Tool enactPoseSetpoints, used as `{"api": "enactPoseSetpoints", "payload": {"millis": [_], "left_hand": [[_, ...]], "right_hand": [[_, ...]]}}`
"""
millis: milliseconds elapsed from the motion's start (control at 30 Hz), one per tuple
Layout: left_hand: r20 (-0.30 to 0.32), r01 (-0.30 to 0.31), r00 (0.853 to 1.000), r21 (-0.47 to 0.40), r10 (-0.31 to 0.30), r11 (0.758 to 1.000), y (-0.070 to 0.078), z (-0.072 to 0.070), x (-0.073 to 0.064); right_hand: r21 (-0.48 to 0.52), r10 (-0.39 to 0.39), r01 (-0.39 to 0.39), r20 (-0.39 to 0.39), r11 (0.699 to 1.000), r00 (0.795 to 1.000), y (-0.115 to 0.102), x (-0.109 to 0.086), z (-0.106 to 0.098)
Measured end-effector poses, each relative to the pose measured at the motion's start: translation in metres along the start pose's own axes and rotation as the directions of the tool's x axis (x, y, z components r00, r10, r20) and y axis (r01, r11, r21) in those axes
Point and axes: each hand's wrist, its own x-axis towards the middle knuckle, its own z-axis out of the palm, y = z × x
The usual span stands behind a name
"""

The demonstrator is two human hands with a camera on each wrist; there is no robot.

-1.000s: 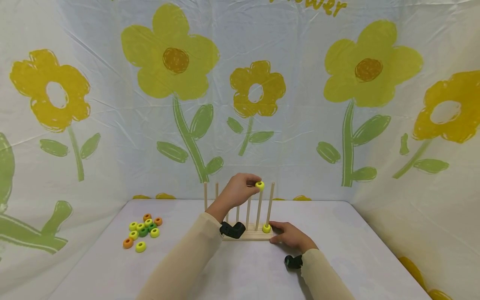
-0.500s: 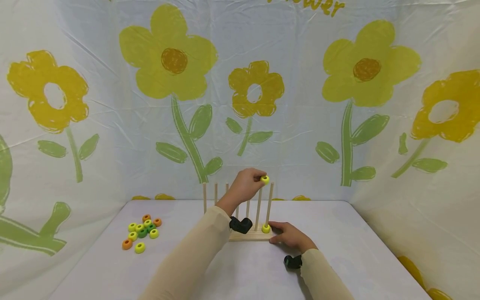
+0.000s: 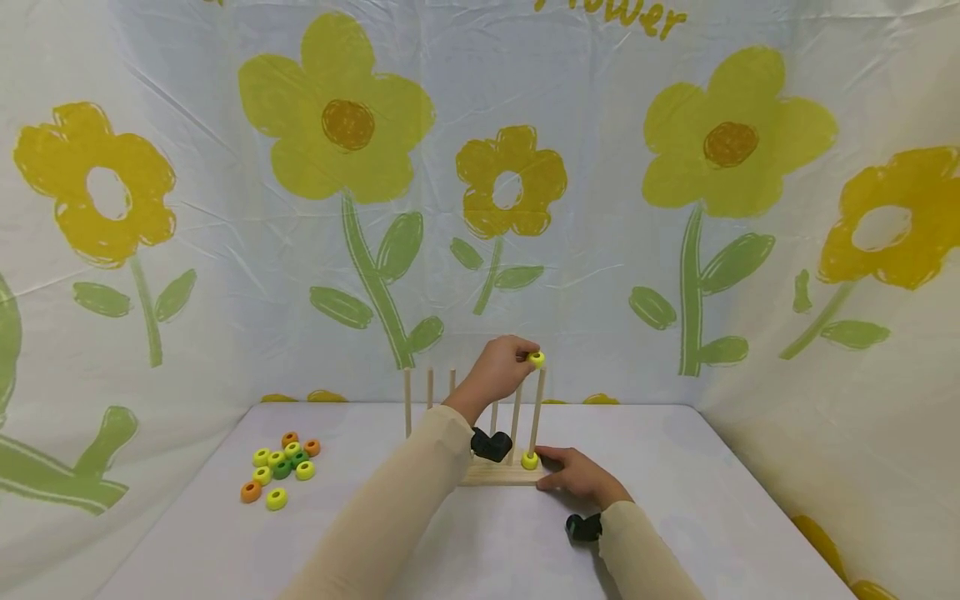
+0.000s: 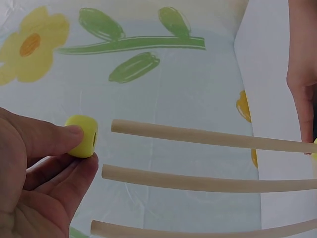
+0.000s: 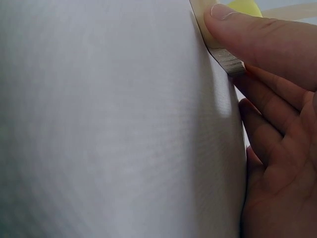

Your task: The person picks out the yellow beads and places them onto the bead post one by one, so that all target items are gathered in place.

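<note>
Cloth backdrop [image 3: 585, 250], printed with yellow flowers and green stems; yellow lettering [image 3: 615, 15] at its top edge, cut off by the frame, reads "lower" with part of a first letter ahead of it.

Left hand [image 3: 495, 368]: pinching a yellow bead [image 3: 537, 360] between thumb and fingertips, out at the far end of the hand. Bead sits close to the top of the rightmost peg [image 3: 537, 408]; left wrist view shows a gap between bead and peg tip, the hole turned toward the pegs.

Compared with a second ago: left hand and bead have shifted right, from the neighbouring peg to this last one. Right hand keeps its place.

Right hand [image 3: 579, 477]: grips the right end of the wooden base [image 3: 498, 477], thumb on top, as seen from the right wrist. Just beside its fingertips, a second yellow bead [image 3: 530, 461] is threaded at the foot of the rightmost peg.

Farther out, well to the left on the pale tabletop [image 3: 465, 550]: a cluster of loose beads [image 3: 282, 470], six yellow, three orange, two green, some touching.
</note>
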Motion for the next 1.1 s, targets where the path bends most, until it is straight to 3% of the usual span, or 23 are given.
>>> {"api": "enactPoseSetpoints", "payload": {"millis": [633, 1100], "left_hand": [[0.018, 0.030, 0.999, -0.005, -0.029, 1.000, 0.000, 0.011, 0.005], [0.046, 0.014, 0.999, 0.151, -0.021, 0.988, 0.009, 0.013, 0.005]], "right_hand": [[-0.010, 0.001, -0.001, -0.013, 1.000, 1.000, -0.003, -0.002, 0.001], [-0.012, -0.002, 0.002, -0.009, 1.000, 1.000, 0.000, 0.000, 0.001]]}}
